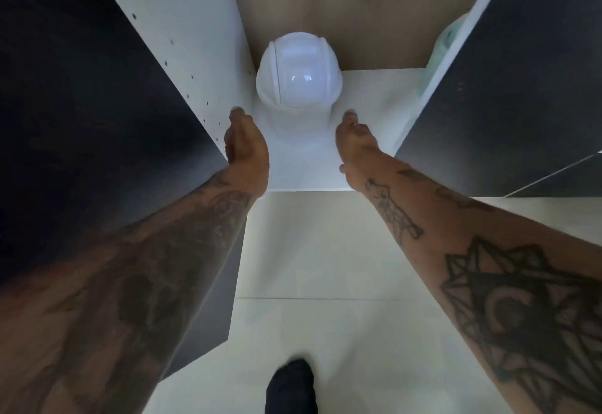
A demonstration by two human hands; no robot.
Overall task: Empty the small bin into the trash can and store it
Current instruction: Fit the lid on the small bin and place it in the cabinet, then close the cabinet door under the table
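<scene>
A small white bin (298, 81) with a domed swing lid stands upright on the white cabinet floor (368, 97), near the back left corner. My left hand (246, 146) is just left of the bin's base, fingers stretched forward and apart, holding nothing. My right hand (355, 143) is just right of the base, also with fingers extended and nothing in it. Neither hand visibly touches the bin; a narrow gap shows on each side. No trash can is in view.
The dark cabinet door (81, 120) stands open on the left, another dark door (508, 81) on the right. A pale greenish object (448, 42) sits at the cabinet's right wall. Light floor tiles (325, 267) lie below, with my dark shoe (291, 387).
</scene>
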